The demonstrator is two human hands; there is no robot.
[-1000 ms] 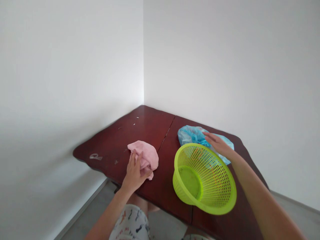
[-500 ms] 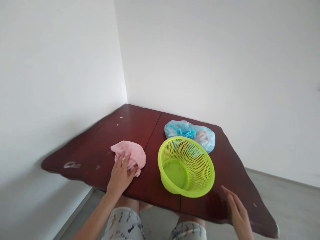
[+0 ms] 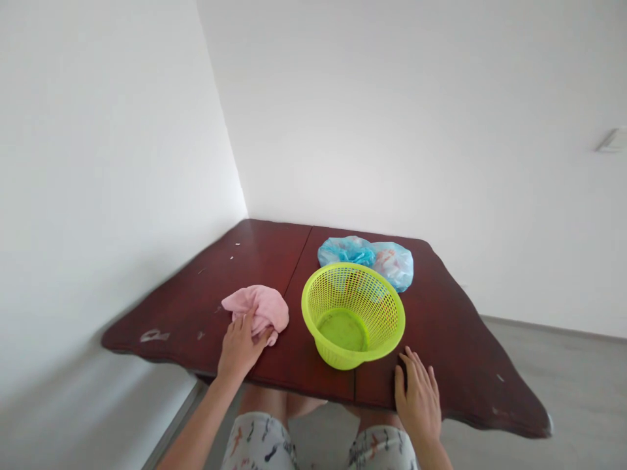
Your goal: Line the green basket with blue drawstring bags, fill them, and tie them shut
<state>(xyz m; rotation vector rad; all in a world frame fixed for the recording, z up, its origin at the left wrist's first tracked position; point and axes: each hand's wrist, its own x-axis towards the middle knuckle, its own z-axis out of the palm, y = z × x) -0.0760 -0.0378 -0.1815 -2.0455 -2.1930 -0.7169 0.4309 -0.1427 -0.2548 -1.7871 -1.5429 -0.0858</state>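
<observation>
A crumpled pink cloth (image 3: 264, 303) lies on the left half of the table near the front. My left hand (image 3: 241, 347) grips its near side, fingers on top and thumb at the right. To the right stands an upright yellow-green plastic colander (image 3: 353, 358) with perforated walls and nothing inside. My right hand (image 3: 418, 395) rests at the table's front edge, just right of the colander and apart from it, fingers stretched out and holding nothing.
Behind the colander lie a blue plastic bag (image 3: 343, 249) and a paler plastic bag (image 3: 394, 264), their contents blurred. The dark red table (image 3: 455, 339) has wavy edges and stands in a corner against white walls (image 3: 372, 117). My knees are below its front edge.
My right hand has moved left and inward onto the table, closer to the colander. My left hand stays on the cloth. The view has turned slightly right.
</observation>
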